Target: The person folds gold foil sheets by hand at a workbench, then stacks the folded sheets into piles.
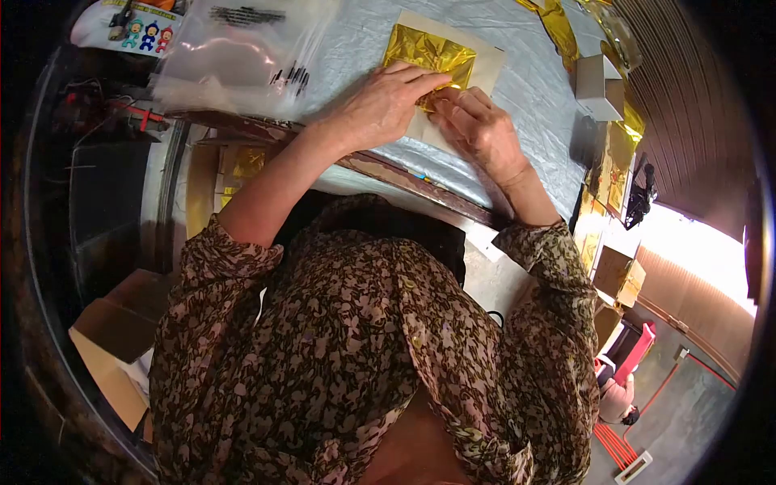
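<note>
A shiny gold foil sheet or packet [432, 55] lies on a flat beige card [488, 63] on the table. My left hand [390, 103] rests on the foil's near left part, fingers stretched out and lying flat across it. Beside it, at the near right corner of the foil, my right hand [478, 123] is closed, with curled fingers pinching the foil's edge. The fingertips of the right hand are partly hidden, so the exact grip is hard to see.
Clear plastic bags [234, 61] lie in a stack at the table's left. A small white box [600, 87] stands at the right, near gold foil strips [558, 28]. The silvery table cover [356, 36] ends at a worn front edge. Another person [618, 396] sits far right.
</note>
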`<state>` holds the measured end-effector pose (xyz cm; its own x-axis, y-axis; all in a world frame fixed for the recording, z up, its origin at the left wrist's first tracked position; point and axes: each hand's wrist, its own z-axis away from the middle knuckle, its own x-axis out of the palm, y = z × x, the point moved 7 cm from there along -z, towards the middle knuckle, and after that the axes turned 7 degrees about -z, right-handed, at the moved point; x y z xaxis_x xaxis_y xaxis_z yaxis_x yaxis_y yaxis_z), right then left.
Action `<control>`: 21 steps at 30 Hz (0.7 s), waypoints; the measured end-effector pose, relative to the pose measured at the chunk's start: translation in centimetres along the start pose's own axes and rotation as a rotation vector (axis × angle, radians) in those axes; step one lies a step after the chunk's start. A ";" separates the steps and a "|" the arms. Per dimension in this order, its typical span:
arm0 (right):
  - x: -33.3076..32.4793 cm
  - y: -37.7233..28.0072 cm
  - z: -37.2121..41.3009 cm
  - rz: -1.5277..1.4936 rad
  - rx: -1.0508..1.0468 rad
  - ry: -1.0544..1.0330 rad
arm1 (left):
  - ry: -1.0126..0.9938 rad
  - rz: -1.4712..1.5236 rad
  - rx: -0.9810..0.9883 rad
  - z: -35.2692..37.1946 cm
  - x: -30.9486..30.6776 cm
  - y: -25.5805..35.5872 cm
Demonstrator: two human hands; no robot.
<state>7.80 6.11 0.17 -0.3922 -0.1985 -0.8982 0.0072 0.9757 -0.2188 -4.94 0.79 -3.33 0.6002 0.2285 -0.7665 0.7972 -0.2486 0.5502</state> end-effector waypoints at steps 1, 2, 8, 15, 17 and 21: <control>0.1 0.0 0.1 -0.001 0.004 -0.002 | -0.009 -0.001 -0.007 0.0 0.1 0.0; 0.4 0.0 0.2 0.068 -0.017 -0.048 | -0.010 0.002 -0.006 -0.1 0.1 0.1; 1.1 -0.9 0.0 0.208 -0.039 -0.115 | 0.005 -0.027 -0.013 0.0 0.4 -0.1; 1.3 -1.6 0.0 0.221 -0.048 0.005 | 0.031 -0.015 0.011 0.1 0.3 -0.2; 1.0 -1.5 0.0 0.140 0.009 0.032 | 0.047 0.000 0.030 0.1 0.3 0.0; 0.9 -0.7 0.6 -0.020 0.157 0.114 | 0.033 -0.026 0.006 0.1 0.1 0.0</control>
<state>8.01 5.20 -0.70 -0.4954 -0.1974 -0.8460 0.1380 0.9436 -0.3010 -4.86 0.74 -3.47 0.5813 0.2662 -0.7690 0.8122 -0.2479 0.5281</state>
